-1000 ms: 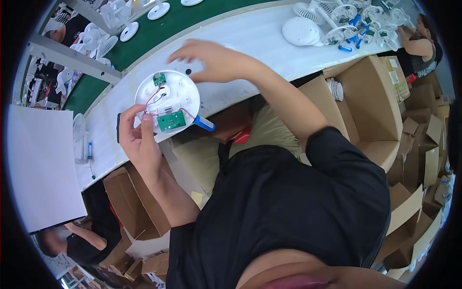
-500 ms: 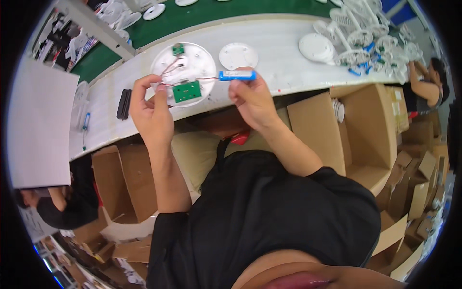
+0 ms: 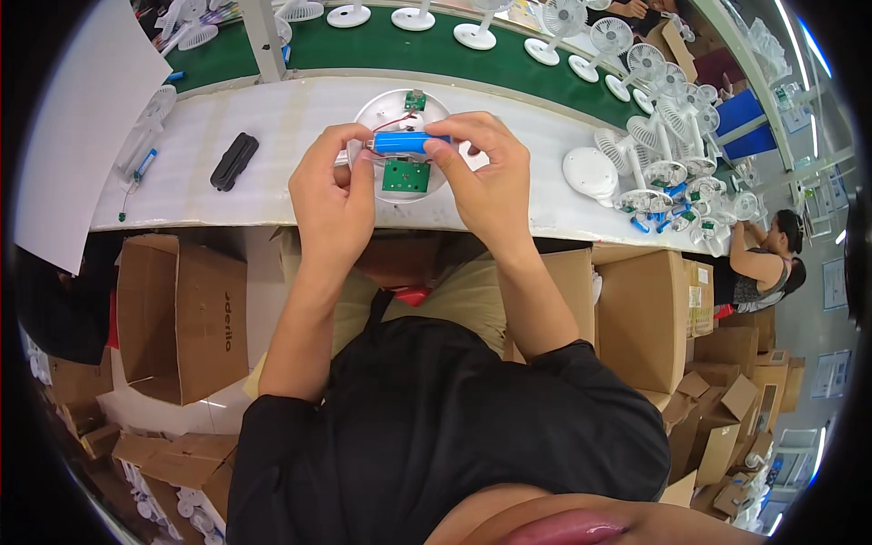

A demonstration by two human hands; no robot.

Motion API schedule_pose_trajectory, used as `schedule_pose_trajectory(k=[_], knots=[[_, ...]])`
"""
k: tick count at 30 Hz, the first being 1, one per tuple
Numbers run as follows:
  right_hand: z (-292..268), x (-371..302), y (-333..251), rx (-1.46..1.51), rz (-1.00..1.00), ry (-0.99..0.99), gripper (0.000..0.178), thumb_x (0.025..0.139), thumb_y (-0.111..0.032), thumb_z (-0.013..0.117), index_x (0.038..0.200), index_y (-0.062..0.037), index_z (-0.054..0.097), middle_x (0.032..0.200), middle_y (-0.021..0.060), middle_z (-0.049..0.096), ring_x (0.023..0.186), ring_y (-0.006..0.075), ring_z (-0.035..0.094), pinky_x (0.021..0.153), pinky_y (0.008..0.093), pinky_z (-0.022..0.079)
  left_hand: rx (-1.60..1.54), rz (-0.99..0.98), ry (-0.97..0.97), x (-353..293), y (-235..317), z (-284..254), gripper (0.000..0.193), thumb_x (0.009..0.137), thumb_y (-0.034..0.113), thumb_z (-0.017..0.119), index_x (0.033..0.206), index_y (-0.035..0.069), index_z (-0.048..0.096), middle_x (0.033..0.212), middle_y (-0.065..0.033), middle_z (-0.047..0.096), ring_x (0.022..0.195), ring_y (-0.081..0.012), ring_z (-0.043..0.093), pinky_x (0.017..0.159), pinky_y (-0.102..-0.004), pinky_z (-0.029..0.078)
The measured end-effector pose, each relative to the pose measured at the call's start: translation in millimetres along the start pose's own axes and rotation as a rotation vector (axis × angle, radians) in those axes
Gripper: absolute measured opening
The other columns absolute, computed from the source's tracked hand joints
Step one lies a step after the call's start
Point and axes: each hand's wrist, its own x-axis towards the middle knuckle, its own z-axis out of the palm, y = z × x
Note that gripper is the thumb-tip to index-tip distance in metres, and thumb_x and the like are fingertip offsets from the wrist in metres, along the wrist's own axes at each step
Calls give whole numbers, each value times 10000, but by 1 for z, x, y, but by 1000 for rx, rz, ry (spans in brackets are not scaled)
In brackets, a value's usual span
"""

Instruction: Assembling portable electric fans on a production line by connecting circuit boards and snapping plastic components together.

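Observation:
A blue cylindrical battery [image 3: 398, 143] lies sideways between my two hands, above a round white fan base [image 3: 438, 107]. My left hand [image 3: 334, 186] pinches the battery's left end, where thin wires show by the fingertips. At its right end, the thumb and fingers of my right hand [image 3: 488, 173] are closed on it. Below the battery sits a larger green circuit board [image 3: 406, 176]; a smaller green board [image 3: 415, 100] is at the base's far edge. Red wires [image 3: 396, 122] run between them, partly behind the battery. My fingers cover both sides of the base.
A black oblong case [image 3: 234, 162] lies left on the white table [image 3: 272, 195]. Fan parts and blue batteries [image 3: 661, 218] pile up at right, near another person [image 3: 758, 259]. White fans [image 3: 542, 45] line the green belt [image 3: 363, 45]. Open cardboard boxes [image 3: 186, 318] stand below the table.
My right hand has brought the battery left, over the base. My left hand has gone from the wires at the base's edge to the battery's end. The whole view has shifted.

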Motion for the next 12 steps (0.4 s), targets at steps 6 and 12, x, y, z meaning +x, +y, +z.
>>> schedule_pose_trajectory(k=[6,12], knots=[[26,1,21,56,28,102,150,797,-88,761,939,-40,757,1008,77,546,990,177,510,785,274,451,-87,14,-13,8,-6,-11,156,925,34,535,1067,23,599,949,-65,606,759,-112,515,663,-227,441],[31,14,24,382,177,-79,165,841,-138,747,988,-66,758,1160,101,537,911,179,563,797,273,475,113,35,-99,34,-15,-37,141,962,161,613,1036,49,569,953,-37,566,821,-118,506,748,-216,412]])
